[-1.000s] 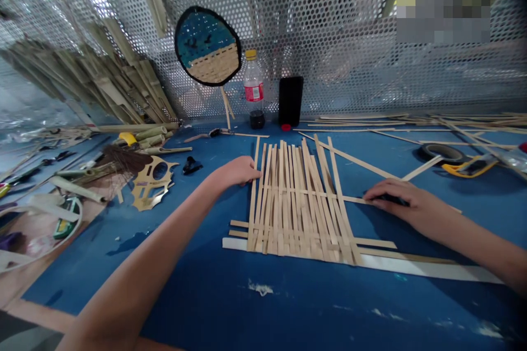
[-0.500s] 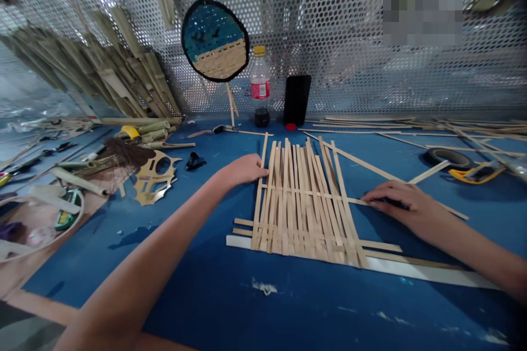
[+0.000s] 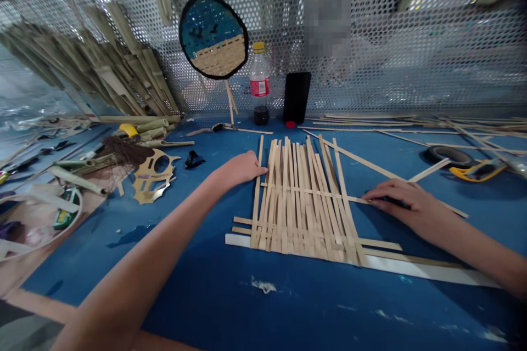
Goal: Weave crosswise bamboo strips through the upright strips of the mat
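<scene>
Pale bamboo strips stand side by side as a loose weave (image 3: 288, 214) on the blue table, crossed by a few strips near its lower edge. My left hand (image 3: 242, 167) is closed on the upper part of the leftmost upright strip (image 3: 257, 203), which stands slightly apart from its neighbours. One crosswise strip (image 3: 356, 199) runs through the middle of the uprights and sticks out on the right. Its right end is pinched in the fingers of my right hand (image 3: 397, 200). A white strip (image 3: 424, 271) lies under the weave's bottom edge.
Behind the weave stand a cola bottle (image 3: 260, 88), a black phone (image 3: 297, 97) and a round woven fan (image 3: 214, 38). At right lie a tape roll (image 3: 448, 157) and a yellow-handled tool (image 3: 477, 171). A toothed wooden piece (image 3: 154, 178) and bamboo tubes (image 3: 78, 180) lie left.
The top of the leftmost upright strip has shifted a little left with my left hand, widening the gap beside it. My right hand has stayed nearly in place.
</scene>
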### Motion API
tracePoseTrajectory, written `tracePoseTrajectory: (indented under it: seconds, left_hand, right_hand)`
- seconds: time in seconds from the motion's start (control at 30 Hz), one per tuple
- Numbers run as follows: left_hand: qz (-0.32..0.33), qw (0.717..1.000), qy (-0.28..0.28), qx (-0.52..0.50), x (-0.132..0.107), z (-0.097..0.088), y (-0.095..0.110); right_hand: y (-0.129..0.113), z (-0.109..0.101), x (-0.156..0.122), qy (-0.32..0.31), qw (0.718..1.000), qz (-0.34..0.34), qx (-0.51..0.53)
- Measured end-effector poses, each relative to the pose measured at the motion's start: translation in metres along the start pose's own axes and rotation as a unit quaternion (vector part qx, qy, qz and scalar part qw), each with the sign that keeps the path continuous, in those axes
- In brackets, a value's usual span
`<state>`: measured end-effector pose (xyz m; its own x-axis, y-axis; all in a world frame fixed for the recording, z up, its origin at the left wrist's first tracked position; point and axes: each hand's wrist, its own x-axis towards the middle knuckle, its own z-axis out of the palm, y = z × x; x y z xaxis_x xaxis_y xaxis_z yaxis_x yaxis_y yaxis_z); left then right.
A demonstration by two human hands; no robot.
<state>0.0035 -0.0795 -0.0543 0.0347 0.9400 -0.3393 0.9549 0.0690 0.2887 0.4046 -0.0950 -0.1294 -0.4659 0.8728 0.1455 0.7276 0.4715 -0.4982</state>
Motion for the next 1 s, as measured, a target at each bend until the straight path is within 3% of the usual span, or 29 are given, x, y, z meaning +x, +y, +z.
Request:
tracePoseTrajectory:
  seconds: [0.23, 0.57, 1.0]
  left_hand:
    - [-0.007, 0.999, 0.005, 0.033, -0.005, -0.006, 0.003]
    - [0.033, 0.998, -0.049, -0.026, 0.007, 0.011, 0.001]
    - [0.065, 0.984, -0.137, -0.096, -0.002, -0.007, 0.002]
  right_hand:
    - [0.004, 0.003, -0.001, 0.003, 1.000, -0.006, -0.006]
    - [0.003, 0.003, 0.001, 0.008, 0.999, -0.025, -0.038]
    - [-0.013, -0.002, -0.001, -0.004, 0.999, -0.038, -0.033]
